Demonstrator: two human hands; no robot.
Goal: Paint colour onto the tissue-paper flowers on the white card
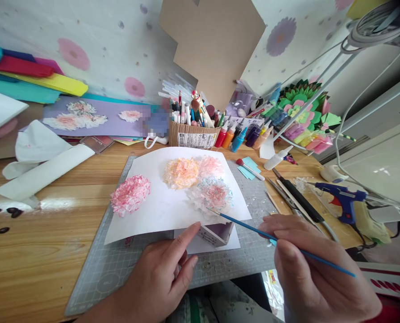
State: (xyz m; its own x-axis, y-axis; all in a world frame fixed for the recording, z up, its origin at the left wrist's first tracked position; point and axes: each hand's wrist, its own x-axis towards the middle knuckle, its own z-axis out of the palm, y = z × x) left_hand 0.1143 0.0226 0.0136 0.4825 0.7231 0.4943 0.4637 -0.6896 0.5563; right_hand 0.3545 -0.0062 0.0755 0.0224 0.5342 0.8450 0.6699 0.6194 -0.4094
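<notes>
My right hand (314,264) is closed around a thin blue paintbrush (250,227). The brush tip meets the lower edge of a white paper flower (216,197) tinted blue and pink. My left hand (166,264) has its index fingertip at the front edge of a white paper sheet (159,211), thumb apart below and other fingers curled under. On that sheet also lie a yellow-orange paper flower (181,173), a pale pink one (211,167) and a deep pink one (130,194). Under the sheet's front edge shows a small open box (216,234).
A grey cutting mat (102,273) lies underneath. Behind stands a cardboard box (195,137) of pens, with paint bottles (238,140) beside it. At right are a blue glue gun (343,197) with its cable and several long tools (301,199). Rolled white paper (47,168) lies left.
</notes>
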